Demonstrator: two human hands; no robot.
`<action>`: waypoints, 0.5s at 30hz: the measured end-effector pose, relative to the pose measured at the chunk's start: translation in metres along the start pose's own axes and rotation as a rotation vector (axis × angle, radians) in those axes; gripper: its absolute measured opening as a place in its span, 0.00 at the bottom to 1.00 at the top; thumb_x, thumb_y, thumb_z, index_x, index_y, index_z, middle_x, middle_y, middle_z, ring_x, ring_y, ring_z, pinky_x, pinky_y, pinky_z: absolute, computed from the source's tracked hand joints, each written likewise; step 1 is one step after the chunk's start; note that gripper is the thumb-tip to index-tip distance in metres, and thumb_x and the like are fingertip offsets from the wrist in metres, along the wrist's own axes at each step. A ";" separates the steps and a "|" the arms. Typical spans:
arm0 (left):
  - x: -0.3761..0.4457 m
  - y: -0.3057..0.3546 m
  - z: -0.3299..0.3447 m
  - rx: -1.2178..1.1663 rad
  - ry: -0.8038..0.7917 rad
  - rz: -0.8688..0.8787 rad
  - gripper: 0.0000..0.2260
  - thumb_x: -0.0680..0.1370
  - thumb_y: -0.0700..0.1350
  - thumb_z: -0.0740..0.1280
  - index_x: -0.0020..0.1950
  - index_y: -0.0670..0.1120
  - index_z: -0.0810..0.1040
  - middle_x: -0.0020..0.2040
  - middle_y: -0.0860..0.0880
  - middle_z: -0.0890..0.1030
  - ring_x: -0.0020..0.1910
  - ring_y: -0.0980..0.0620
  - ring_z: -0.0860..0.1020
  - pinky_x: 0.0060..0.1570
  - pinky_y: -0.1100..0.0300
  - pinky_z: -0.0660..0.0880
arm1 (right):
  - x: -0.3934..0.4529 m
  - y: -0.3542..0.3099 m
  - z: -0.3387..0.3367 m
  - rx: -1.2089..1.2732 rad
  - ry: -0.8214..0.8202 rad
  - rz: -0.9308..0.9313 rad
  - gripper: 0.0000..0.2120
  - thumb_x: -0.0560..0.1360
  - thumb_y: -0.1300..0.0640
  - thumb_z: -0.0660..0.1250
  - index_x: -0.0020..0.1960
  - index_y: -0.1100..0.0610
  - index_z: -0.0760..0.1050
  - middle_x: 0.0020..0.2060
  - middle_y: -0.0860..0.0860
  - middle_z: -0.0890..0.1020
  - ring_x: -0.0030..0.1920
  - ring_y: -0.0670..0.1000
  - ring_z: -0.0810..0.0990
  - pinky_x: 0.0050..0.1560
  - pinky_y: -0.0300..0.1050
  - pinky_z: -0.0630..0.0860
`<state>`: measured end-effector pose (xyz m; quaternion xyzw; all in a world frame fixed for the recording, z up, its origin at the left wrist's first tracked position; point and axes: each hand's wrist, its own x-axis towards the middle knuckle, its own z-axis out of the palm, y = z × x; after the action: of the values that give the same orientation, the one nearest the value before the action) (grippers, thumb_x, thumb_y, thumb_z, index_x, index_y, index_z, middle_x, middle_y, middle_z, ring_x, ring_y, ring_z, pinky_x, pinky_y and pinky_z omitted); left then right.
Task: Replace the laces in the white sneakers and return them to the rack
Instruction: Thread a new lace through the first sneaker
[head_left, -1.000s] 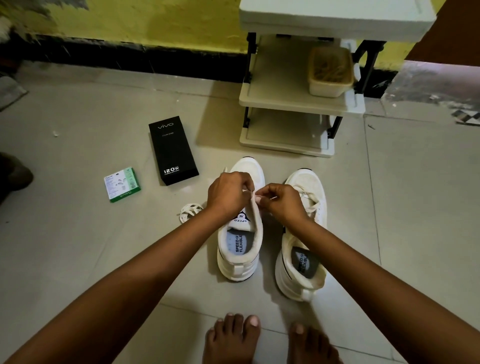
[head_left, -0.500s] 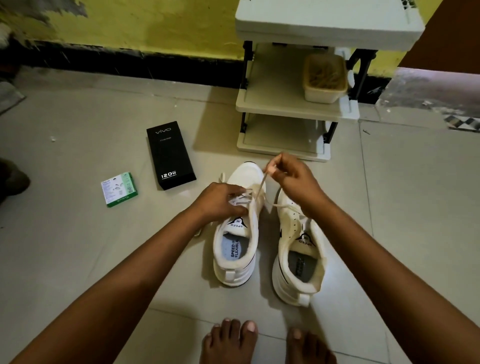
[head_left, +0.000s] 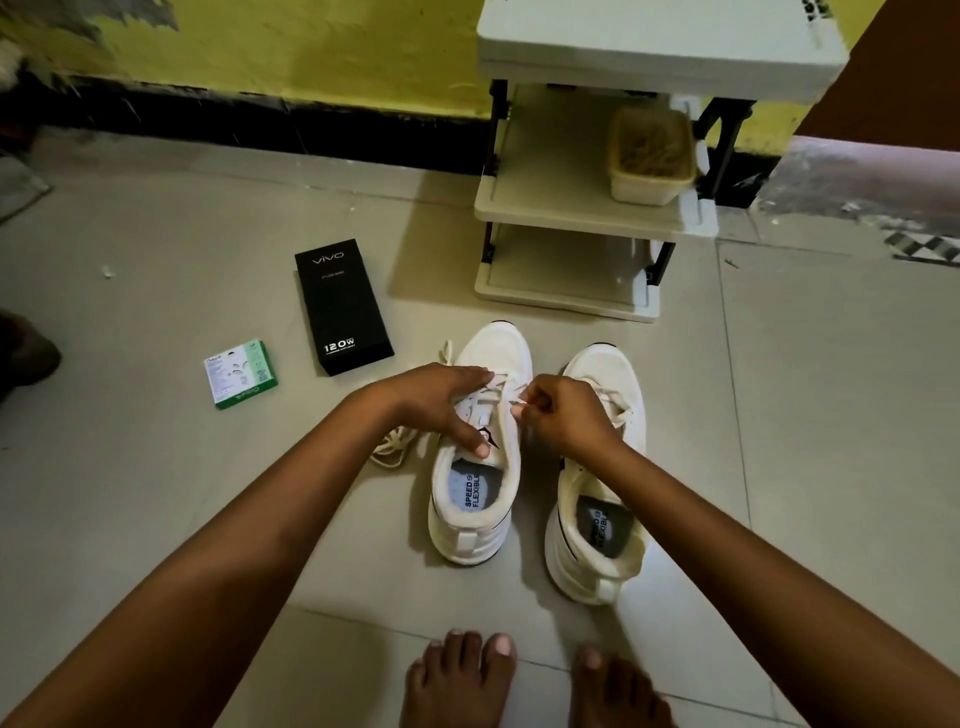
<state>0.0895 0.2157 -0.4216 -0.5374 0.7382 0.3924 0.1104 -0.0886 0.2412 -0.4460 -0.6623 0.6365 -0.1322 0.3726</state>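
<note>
Pale floor tiles run up to a yellow wall with a black skirting, and the rack stands against it at about one o'clock from where I crouch, its lower shelves bare apart from a tub on the middle one. Both white sneakers sit on the floor straight ahead at twelve o'clock, toes pointing away from me: the left sneaker just beside the right sneaker, not quite touching. My left hand lies over the left sneaker's eyelet area, fingers fairly straight and pressing down, thumb on the tongue to steady it. My right hand is curled, pinching the lace between fingertips at the inner edge of that shoe. A loose bundle of lace lies on the floor at ten o'clock from the heel, partly hidden under my forearm. Further out at ten o'clock are a black box and a small green box. I judge the lace soft, limp and light; it will flop unless I hold it close to the stiff tip, so that is where I pinch. The sneakers look light, with a soft padded upper and firmer sole. For carrying them I would take each by the heel collar.
</note>
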 end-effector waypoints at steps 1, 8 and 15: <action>0.002 0.001 0.003 0.015 0.014 0.000 0.43 0.68 0.55 0.75 0.76 0.50 0.56 0.76 0.52 0.60 0.74 0.51 0.59 0.69 0.61 0.56 | 0.000 -0.001 -0.001 0.005 0.026 -0.012 0.06 0.76 0.56 0.67 0.48 0.59 0.77 0.41 0.54 0.81 0.40 0.50 0.75 0.41 0.40 0.67; 0.007 -0.014 0.021 -0.094 0.090 0.032 0.45 0.65 0.58 0.76 0.76 0.54 0.57 0.75 0.54 0.61 0.73 0.52 0.61 0.69 0.60 0.58 | 0.002 -0.002 -0.024 0.310 -0.033 -0.087 0.06 0.78 0.61 0.63 0.44 0.61 0.76 0.37 0.50 0.78 0.41 0.49 0.75 0.46 0.42 0.70; 0.014 -0.011 0.018 0.003 0.078 0.041 0.46 0.64 0.61 0.75 0.76 0.52 0.57 0.75 0.53 0.61 0.73 0.51 0.62 0.71 0.55 0.60 | 0.002 -0.003 -0.021 0.483 -0.061 0.048 0.10 0.81 0.60 0.57 0.51 0.64 0.75 0.47 0.50 0.79 0.44 0.44 0.75 0.44 0.35 0.72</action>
<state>0.0890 0.2172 -0.4464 -0.5367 0.7535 0.3724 0.0744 -0.0993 0.2323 -0.4305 -0.5425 0.5904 -0.2515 0.5421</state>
